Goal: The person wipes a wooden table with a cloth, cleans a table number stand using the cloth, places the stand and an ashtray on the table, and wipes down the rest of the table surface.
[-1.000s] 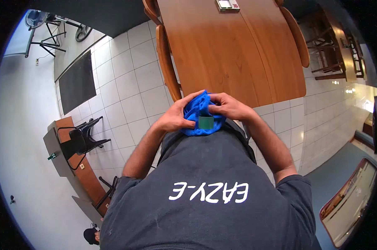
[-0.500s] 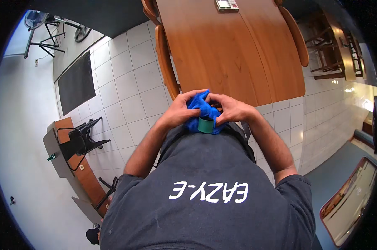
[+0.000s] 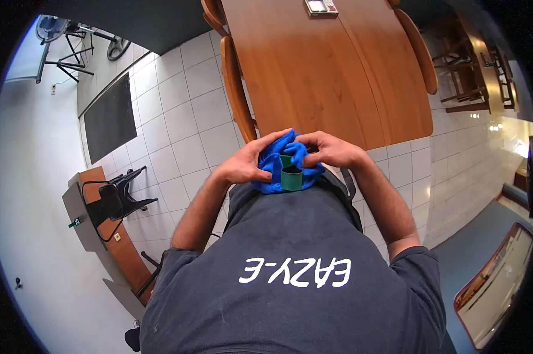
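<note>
A crumpled blue cloth (image 3: 271, 187) is bunched between my two hands in front of my waist. My left hand (image 3: 247, 163) grips its left side, fingers over the far edge and thumb on the near side. On the right, my right hand (image 3: 332, 150) pinches a raised fold of the same cloth. A short green cylinder (image 3: 291, 179) with a dark, hollow-looking top sits at the cloth's near side, against my dark shirt. Just behind it a second green patch (image 3: 286, 160) shows among the folds; I cannot tell whether it belongs to the same piece.
Ahead stands a wooden table (image 3: 319, 76) with a small boxed device (image 3: 321, 7) at its far end. Wooden chairs (image 3: 236, 88) flank it. To the left are a black chair (image 3: 120, 192) and a dark mat (image 3: 110, 118) on white tiles.
The cloth has spread wider and its folds have opened, showing the second green patch. My left hand has shifted slightly left, and my right fingers have moved up the cloth.
</note>
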{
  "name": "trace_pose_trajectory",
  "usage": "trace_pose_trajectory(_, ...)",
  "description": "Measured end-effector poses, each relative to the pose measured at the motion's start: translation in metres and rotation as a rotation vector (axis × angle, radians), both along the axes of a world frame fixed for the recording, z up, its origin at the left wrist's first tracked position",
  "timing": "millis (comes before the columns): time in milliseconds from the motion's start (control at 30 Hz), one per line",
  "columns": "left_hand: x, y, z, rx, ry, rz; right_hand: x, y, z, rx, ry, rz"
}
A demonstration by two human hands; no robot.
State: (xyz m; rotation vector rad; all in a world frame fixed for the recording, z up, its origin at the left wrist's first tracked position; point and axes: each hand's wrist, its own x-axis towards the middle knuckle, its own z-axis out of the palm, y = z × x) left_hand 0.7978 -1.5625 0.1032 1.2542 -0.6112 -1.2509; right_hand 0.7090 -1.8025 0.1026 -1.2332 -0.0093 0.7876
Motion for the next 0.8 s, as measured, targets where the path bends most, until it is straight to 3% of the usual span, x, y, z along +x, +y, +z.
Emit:
trace_pose_trajectory(100,-0.007,-0.003,0.008,0.038,-0.089,0.019,0.000,0.016,-0.003,-0.143,-0.116,-0.089)
trace_pose_trajectory(233,-0.013,-0.003,0.011,0.100,-0.164,0.054,0.000,0.015,-0.008,-0.079,-0.113,-0.083)
trace_pose_trajectory(367,-0.004,0.002,0.000,0.016,-0.084,0.050,0.001,0.002,0.000,-0.062,-0.111,0.003)
trace_pose_trajectory(433,-0.001,0.003,-0.004,0.014,0.148,0.102,0.001,0.000,0.003,-0.060,-0.127,0.044)
trace_pose_trajectory(533,-0.002,-0.007,-0.007,0.127,0.034,0.134,-0.001,0.006,0.004,-0.104,-0.067,0.051)
trace_pose_trajectory(600,-0.007,-0.019,-0.002,0.159,0.010,0.152,-0.003,0.011,0.002,-0.239,-0.175,-0.027)
trace_pose_trajectory(733,-0.003,-0.020,-0.001,0.149,0.032,0.106,-0.007,0.005,0.004,-0.203,-0.137,-0.025)
trace_pose_trajectory(800,0.003,-0.010,0.005,0.084,0.044,0.048,-0.007,-0.003,0.003,-0.045,-0.041,0.019)
